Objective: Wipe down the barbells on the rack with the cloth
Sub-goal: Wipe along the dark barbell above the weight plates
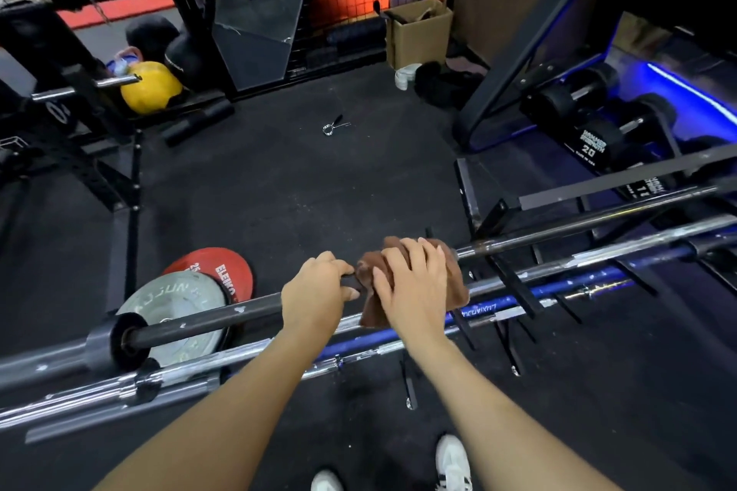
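— While the person leans over the rack (514, 291), where are the hands?

— Both are on the top black barbell (207, 321), which lies across the rack. The left hand (315, 293) has its fingers curled round the shaft. Just beside it, the right hand (410, 283) presses a brown cloth (454, 283) onto the same bar, fingers spread and draped over the fabric.

— Are there other bars?

— Below it lie a chrome barbell (99, 395) and a blue barbell (498, 305), roughly parallel.

— What surrounds them?

— On the dark rubber floor (299, 191), a grey plate (175, 311) overlaps a red plate (223, 267) behind the bar's left sleeve. A spring collar (333, 126) lies further off. Dumbbells (590, 124) sit at right, a yellow ball (149, 88) at left. White shoes (452, 462) show at the bottom edge.
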Demonstrator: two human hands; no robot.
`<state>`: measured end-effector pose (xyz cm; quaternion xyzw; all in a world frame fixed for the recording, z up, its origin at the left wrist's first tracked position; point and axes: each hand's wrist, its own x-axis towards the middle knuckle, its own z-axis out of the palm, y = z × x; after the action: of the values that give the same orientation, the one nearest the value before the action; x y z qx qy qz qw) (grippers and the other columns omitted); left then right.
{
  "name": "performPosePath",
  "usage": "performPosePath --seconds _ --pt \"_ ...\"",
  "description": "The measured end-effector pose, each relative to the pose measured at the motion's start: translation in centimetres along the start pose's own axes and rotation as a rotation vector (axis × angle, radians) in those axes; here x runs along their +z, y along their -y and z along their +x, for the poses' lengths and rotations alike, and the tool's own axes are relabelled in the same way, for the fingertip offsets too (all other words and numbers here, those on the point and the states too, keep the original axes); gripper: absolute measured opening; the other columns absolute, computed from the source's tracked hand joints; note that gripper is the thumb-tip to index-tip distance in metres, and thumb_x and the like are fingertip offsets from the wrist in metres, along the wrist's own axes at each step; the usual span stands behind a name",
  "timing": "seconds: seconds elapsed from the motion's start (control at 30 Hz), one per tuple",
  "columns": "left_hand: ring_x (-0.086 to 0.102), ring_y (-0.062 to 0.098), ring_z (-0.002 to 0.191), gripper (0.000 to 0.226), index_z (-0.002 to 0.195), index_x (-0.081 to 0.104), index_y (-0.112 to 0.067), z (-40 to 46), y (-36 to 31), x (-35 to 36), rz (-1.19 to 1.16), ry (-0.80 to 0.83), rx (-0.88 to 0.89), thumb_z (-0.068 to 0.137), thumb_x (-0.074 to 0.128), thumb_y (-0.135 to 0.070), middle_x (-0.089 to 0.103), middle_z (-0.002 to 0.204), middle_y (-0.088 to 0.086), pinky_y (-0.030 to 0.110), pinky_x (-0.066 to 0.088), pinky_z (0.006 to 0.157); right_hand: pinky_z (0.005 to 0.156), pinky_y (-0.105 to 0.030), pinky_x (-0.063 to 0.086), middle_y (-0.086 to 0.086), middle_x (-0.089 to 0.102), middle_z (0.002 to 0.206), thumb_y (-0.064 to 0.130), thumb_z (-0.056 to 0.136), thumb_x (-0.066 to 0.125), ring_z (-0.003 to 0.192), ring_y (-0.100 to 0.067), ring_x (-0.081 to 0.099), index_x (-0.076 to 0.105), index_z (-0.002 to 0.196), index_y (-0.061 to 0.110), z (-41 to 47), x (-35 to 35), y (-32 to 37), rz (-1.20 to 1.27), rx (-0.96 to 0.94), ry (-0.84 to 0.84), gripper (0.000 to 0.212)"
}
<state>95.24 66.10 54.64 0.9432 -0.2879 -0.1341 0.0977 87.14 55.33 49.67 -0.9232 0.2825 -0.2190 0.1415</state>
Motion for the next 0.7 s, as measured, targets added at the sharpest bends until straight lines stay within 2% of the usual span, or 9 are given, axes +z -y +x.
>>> performPosePath --seconds 0.07,0.1,0.2,0.27,0.37,0.43,0.57,0.63,0.7 --pt "0.048 0.015 0.107 0.035 0.125 0.058 -0.029 0.2 0.1 0.0 0.000 0.020 0.010 0.090 0.061 -0.033 0.052 0.111 -0.006 0.032 0.042 0.073 0.095 -0.046 0.039 -0.007 0.062 0.105 0.035 0.082 0.044 0.099 -0.033 0.057 0.065 0.099 0.015 1.0 -0.2 -1.9 -0.064 -0.086 -0.035 0.033" --pt "0.048 0.014 0.109 0.036 0.126 0.057 -0.029 0.4 0.2 0.0 -0.009 0.027 0.015 0.091 0.060 -0.032 0.052 0.112 -0.006 0.031 0.041 0.072 0.091 -0.044 0.039 -0.008 0.062 0.101 0.034 0.081 0.044 0.095 -0.034 0.057 0.064 0.100 0.014 1.8 -0.4 -3.1 -0.090 -0.056 -0.043 0.034" --pt "0.047 0.013 0.110 0.037 0.128 0.056 -0.028 0.5 0.3 0.2 -0.025 0.028 0.026 0.091 0.059 -0.032 0.052 0.112 -0.008 0.027 0.037 0.072 0.087 -0.045 0.041 -0.009 0.063 0.104 0.033 0.081 0.039 0.095 -0.037 0.055 0.063 0.107 0.016 3.6 -1.3 -6.0 -0.092 0.202 -0.073 0.039" --pt "0.048 0.012 0.109 0.036 0.126 0.056 -0.029 0.4 0.3 0.4 -0.031 0.005 0.030 0.091 0.060 -0.033 0.053 0.111 -0.009 0.027 0.037 0.072 0.092 -0.047 0.041 -0.009 0.061 0.110 0.031 0.084 0.039 0.102 -0.037 0.053 0.065 0.108 0.019 2.7 -0.8 -4.9 -0.061 0.248 -0.121 0.037" --pt "0.048 0.013 0.106 0.033 0.122 0.059 -0.029 0.2 0.5 0.6 -0.044 -0.040 0.031 0.090 0.060 -0.034 0.054 0.109 -0.009 0.028 0.036 0.071 0.100 -0.046 0.033 -0.006 0.058 0.121 0.031 0.090 0.043 0.113 -0.034 0.048 0.067 0.108 0.023 -0.1 1.1 -0.4 0.011 0.110 -0.111 0.031" --pt "0.049 0.013 0.106 0.033 0.121 0.059 -0.029 0.3 0.7 0.4 -0.049 -0.031 0.029 0.088 0.062 -0.035 0.054 0.109 -0.008 0.028 0.036 0.072 0.104 -0.044 0.029 -0.005 0.057 0.127 0.032 0.091 0.042 0.121 -0.031 0.043 0.067 0.109 0.026 -0.9 1.7 1.1 0.042 0.089 -0.075 0.032" --pt "0.053 0.013 0.098 0.033 0.117 0.062 -0.032 0.4 1.2 0.3 -0.068 -0.031 -0.007 0.085 0.066 -0.037 0.054 0.103 -0.008 0.028 0.034 0.068 0.106 -0.047 0.035 -0.010 0.053 0.134 0.034 0.092 0.042 0.130 -0.030 0.034 0.065 0.115 0.025 -2.7 1.4 0.9 0.024 -0.004 -0.100 0.034" --pt "0.052 0.013 0.097 0.030 0.116 0.062 -0.033 0.2 1.1 0.4 -0.038 -0.038 0.011 0.086 0.064 -0.038 0.053 0.101 -0.008 0.029 0.037 0.068 0.108 -0.049 0.033 -0.012 0.051 0.136 0.039 0.094 0.043 0.131 -0.033 0.034 0.064 0.118 0.025 -2.9 1.6 0.8 0.012 -0.045 -0.085 0.034" --pt "0.051 0.014 0.099 0.027 0.115 0.062 -0.032 -0.1 0.9 0.4 -0.010 -0.045 0.039 0.089 0.061 -0.037 0.052 0.101 -0.007 0.029 0.041 0.071 0.106 -0.049 0.030 -0.010 0.055 0.128 0.044 0.094 0.044 0.123 -0.033 0.042 0.065 0.111 0.026 -1.7 1.4 0.7 -0.027 -0.006 -0.035 0.032"
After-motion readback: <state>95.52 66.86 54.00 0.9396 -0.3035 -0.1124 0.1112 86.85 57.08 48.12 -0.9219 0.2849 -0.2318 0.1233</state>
